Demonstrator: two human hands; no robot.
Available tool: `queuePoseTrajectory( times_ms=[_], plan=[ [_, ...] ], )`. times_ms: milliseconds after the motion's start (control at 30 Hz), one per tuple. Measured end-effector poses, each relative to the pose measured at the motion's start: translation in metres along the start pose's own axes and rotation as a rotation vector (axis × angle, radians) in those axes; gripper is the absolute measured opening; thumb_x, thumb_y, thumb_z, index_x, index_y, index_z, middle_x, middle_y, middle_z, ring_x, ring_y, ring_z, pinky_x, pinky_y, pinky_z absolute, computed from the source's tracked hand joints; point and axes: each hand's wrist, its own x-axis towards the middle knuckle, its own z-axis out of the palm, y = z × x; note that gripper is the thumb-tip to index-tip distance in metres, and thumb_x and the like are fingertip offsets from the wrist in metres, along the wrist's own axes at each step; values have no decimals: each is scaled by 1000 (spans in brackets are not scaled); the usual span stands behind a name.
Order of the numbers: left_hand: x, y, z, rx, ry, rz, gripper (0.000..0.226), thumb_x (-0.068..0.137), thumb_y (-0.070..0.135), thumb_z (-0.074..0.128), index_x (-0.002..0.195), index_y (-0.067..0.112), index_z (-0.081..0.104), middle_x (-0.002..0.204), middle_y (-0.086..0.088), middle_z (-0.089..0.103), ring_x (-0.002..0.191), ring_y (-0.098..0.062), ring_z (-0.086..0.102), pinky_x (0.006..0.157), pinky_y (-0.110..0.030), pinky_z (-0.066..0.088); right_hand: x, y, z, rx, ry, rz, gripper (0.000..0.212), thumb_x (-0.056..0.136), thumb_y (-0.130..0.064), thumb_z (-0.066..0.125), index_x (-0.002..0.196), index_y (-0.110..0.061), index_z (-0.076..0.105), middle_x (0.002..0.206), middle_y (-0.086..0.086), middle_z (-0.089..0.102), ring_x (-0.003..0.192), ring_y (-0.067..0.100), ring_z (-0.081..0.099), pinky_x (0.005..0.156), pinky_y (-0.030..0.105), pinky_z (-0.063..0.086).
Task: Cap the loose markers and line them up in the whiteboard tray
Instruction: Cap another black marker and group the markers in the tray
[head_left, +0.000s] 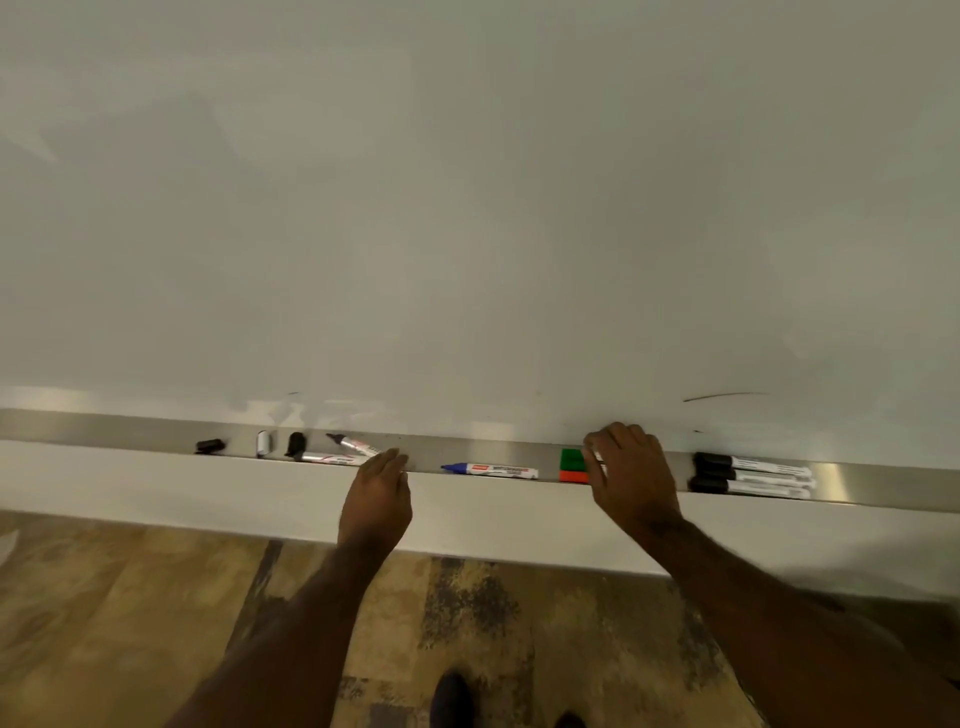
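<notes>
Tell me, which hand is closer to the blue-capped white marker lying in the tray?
Left. The left hand sits just beside the blue-capped white marker at its cap end; the right hand is farther past its other end, by the green block.

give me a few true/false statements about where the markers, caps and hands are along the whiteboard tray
1. The blue marker lies in the tray between the two hands. True.
2. Three black-capped markers lie side by side to the right of the right hand. True.
3. The left hand is holding the blue marker. False: it is at the tray's front edge beside the uncapped markers, apart from the blue one.
4. A loose black cap lies at the left end of the row. True.
5. The green and orange items lie left of the left hand. False: they are at the right hand.
</notes>
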Motion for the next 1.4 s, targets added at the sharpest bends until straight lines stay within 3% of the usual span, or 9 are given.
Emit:
queuePoseTrajectory(
  times_ms=[200, 367, 500, 700, 967, 1100, 1167, 1233, 1400],
  plan=[
    [2, -34, -26, 30, 112, -77, 26, 82, -2, 60, 107, -1, 66, 105, -21, 70, 101, -38, 63, 89, -44, 50, 19, -59, 30, 58, -181, -132, 24, 93, -28, 50, 110, -15, 61, 107, 5, 65, 99, 26, 55, 87, 41, 44],
    [20, -82, -56, 119, 178, -307, 20, 86, 2, 56, 101, -4, 67, 95, -25, 69, 89, -42, 60, 79, -45, 50, 29, -86, 57, 7, -372, -108, 32, 96, -36, 42, 124, -21, 51, 122, 1, 58, 111, 21, 49, 98, 37, 38],
    [46, -115, -71, 184, 159, -387, 25, 89, 8, 51, 108, -3, 65, 101, -28, 67, 93, -44, 58, 83, -47, 47, 34, -91, 66, -10, -435, -118, 27, 96, -32, 43, 120, -23, 52, 118, 0, 57, 106, 19, 48, 95, 35, 39],
    [79, -142, -79, 217, 15, -406, 21, 87, 13, 52, 97, 2, 68, 96, -25, 67, 88, -43, 61, 78, -44, 52, 39, -93, 68, 50, -468, -96, 21, 94, -30, 49, 112, -26, 57, 110, -1, 53, 100, 16, 46, 88, 34, 42],
    [99, -152, -81, 64, 8, -524, 30, 83, 5, 59, 112, -2, 58, 108, -28, 64, 102, -45, 58, 84, -46, 49, 38, -97, 70, 194, -474, 31, 7, 92, -28, 55, 94, -29, 48, 94, -7, 53, 84, 12, 46, 78, 33, 49],
    [95, -133, -84, -317, 205, -727, 29, 79, 9, 61, 107, 3, 64, 93, -16, 68, 90, -33, 62, 80, -34, 48, 38, -104, 65, 299, -366, 71, 8, 95, -31, 49, 100, -25, 49, 92, -5, 57, 79, 15, 54, 70, 34, 52],
    [90, -113, -81, -898, 217, -840, 11, 77, 1, 58, 81, 7, 67, 67, -9, 59, 66, -23, 54, 58, -23, 45, 38, -114, 62, 359, -337, 64, 16, 95, -35, 48, 105, -23, 50, 93, -4, 61, 77, 14, 56, 68, 33, 52],
    [83, -93, -75, -1336, 122, -897, 16, 82, -4, 57, 74, 9, 62, 61, -6, 59, 52, -17, 57, 47, -20, 47, 38, -127, 58, 395, -326, 8, 20, 95, -38, 47, 109, -23, 52, 94, -4, 63, 76, 13, 57, 67, 33, 52],
    [60, -45, -57, -1575, -54, -875, 11, 84, 1, 63, 94, 6, 63, 87, -12, 67, 75, -20, 69, 70, -30, 57, 39, -152, 56, 410, -276, -111, 26, 94, -39, 48, 113, -23, 56, 102, -2, 66, 78, 9, 54, 66, 26, 47]
  ],
)
